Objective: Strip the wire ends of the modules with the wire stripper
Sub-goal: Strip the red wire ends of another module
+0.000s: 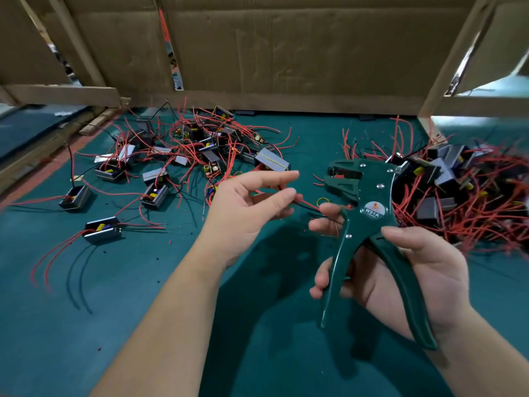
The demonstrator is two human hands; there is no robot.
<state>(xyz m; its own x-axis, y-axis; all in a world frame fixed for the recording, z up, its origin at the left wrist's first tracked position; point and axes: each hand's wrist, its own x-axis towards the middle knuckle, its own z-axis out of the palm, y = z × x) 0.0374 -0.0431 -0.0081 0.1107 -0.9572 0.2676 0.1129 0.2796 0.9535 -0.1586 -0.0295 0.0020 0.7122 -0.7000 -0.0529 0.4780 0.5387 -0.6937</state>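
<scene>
Wire stripper (372, 213) handles sit in the curled fingers of the right hand (423, 270), centre right. The left hand (243, 213) pinches red and black wires (309, 205) beside it. Modules (272, 163) heap upper left and far right on the green mat (86, 339).

One stripper (372, 213) and two held wires (307, 205), red and black, above the table (71, 339). Three modules (101, 232) sit apart toward its left edge; the rest form two uncountable tangles, left heap (200, 144) and right heap (458, 193).
</scene>
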